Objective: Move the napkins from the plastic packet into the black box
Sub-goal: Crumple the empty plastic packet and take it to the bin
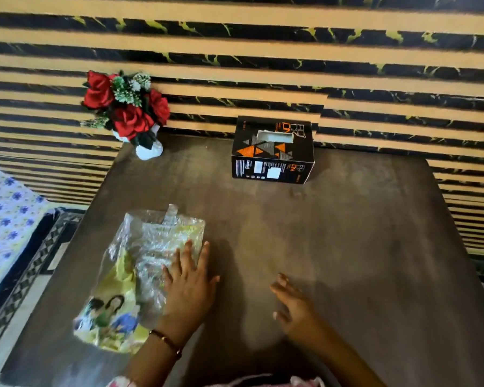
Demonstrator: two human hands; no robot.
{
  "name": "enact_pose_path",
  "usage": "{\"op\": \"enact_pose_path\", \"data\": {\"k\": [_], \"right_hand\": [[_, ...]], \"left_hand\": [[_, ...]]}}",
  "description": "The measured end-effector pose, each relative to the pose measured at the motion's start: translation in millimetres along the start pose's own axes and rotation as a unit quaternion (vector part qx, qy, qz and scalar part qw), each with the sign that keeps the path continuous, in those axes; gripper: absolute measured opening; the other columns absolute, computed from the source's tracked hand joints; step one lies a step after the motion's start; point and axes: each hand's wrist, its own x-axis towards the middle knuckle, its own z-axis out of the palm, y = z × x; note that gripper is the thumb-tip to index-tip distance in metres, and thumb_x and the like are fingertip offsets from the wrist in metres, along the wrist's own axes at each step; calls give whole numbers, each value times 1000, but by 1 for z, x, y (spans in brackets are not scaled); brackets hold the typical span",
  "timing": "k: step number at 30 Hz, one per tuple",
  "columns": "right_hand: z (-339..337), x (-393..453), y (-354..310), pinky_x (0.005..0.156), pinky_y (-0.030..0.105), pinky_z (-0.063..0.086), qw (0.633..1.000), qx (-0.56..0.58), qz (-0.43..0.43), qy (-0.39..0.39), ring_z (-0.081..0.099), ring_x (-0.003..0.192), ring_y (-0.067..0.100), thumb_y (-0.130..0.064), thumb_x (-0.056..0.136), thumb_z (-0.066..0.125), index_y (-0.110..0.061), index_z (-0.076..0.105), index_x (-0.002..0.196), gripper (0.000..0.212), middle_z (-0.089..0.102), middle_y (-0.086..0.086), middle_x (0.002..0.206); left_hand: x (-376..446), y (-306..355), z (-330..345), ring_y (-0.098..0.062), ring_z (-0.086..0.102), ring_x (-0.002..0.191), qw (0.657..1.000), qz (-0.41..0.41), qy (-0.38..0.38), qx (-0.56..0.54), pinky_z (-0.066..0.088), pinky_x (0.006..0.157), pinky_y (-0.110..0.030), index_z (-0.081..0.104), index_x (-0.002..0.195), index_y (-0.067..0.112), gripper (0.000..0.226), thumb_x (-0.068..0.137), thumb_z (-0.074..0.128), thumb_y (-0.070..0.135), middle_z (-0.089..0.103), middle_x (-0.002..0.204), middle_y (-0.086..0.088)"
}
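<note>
A broad, dark brown wooden table (346, 247) is set against a striped wall, so that everything needed lies within reach. At its far edge, a black cardboard box with orange triangles (272, 150) is stood with its slotted top upward, presumably so napkins can be fed in from above. Near the front left corner, a crumpled clear plastic packet with yellow printed pictures (140, 275) is laid flat, well apart from the box; the napkins are judged to be inside it, though they cannot be clearly made out. A white vase of red artificial roses (129, 113) is kept at the far left. The left hand (190, 286) is pressed open-fingered on the packet, apparently to steady it. The right hand (293, 303) is held empty above the table, fingers loosely spread.
</note>
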Motion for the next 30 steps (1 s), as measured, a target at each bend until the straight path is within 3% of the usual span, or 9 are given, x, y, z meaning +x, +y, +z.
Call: {"op": "enact_pose_path", "data": {"k": [3, 6, 10, 14, 16, 19, 21, 24, 30], "right_hand": [[-5, -8, 2, 110, 14, 3, 1000, 6, 7, -16, 9, 147, 20, -27, 87, 46, -5, 23, 145, 66, 10, 12, 158], [-16, -18, 6, 111, 15, 3, 999, -35, 31, -2, 8, 147, 19, -40, 83, 37, -10, 22, 147, 72, 10, 10, 158], [-32, -34, 20, 117, 25, 9, 994, -80, 61, 46, 9, 147, 19, -42, 88, 41, -15, 24, 147, 67, 7, 9, 159], [-45, -47, 21, 117, 27, 14, 993, -78, 58, 71, 14, 146, 17, -35, 93, 48, -15, 30, 145, 59, 18, 8, 158], [-41, -50, 17, 116, 25, 17, 996, -44, 53, 64, 20, 145, 16, -33, 93, 50, -14, 35, 143, 55, 27, 4, 154], [-29, -51, 5, 111, 21, 28, 996, 62, 52, 33, 40, 131, 11, -21, 93, 54, -8, 43, 137, 47, 45, 3, 140], [-21, -52, -8, 93, 8, 37, 992, 115, 56, -10, 46, 114, 7, -12, 93, 53, -3, 45, 134, 43, 53, 9, 132], [-5, -45, -20, 87, 6, 33, 986, 147, 65, -54, 47, 118, 9, -12, 94, 51, -3, 39, 138, 46, 49, 10, 139], [3, -33, -35, 61, 22, 40, 976, 203, 48, -63, 54, 70, 7, 11, 83, 44, -6, 60, 88, 24, 60, 4, 79]], "left_hand": [[-10, 12, 1, -39, 12, 141, 994, -52, -98, -19, 19, 111, -59, 1, 148, 25, 75, 90, 42, 50, 4, 156, -17], [-13, 42, -3, -38, 22, 138, 986, -9, -124, -113, 24, 112, -51, 5, 147, 22, 76, 89, 47, 49, 15, 152, -19], [-17, 89, -22, -13, 34, 131, 927, 86, -163, -326, 23, 99, -9, 14, 146, 18, 69, 91, 52, 36, 32, 144, 0], [-14, 95, -50, -2, 40, 126, 894, 180, -102, -396, 41, 99, -24, 6, 145, 31, 71, 92, 51, 34, 36, 146, 2], [-11, 72, -63, 17, 48, 106, 895, 184, -46, -405, 46, 84, -13, 15, 135, 51, 61, 92, 52, 32, 35, 144, 9], [-9, 26, -69, -14, 55, 115, 948, 74, 29, -308, 44, 92, -30, 16, 146, 29, 67, 90, 51, 39, 43, 143, -7], [-11, -1, -63, -36, 46, 122, 977, -49, -4, -206, 40, 97, -41, 10, 147, 10, 75, 91, 52, 36, 40, 142, -22], [-31, -13, -60, -37, 45, 123, 970, -130, -74, -194, 37, 97, -39, 9, 145, 2, 74, 92, 51, 31, 44, 137, -24], [-57, 8, -44, -16, 62, 86, 946, -27, -83, -313, 51, 81, -35, 31, 134, 24, 55, 87, 59, 32, 65, 98, 0]]}}
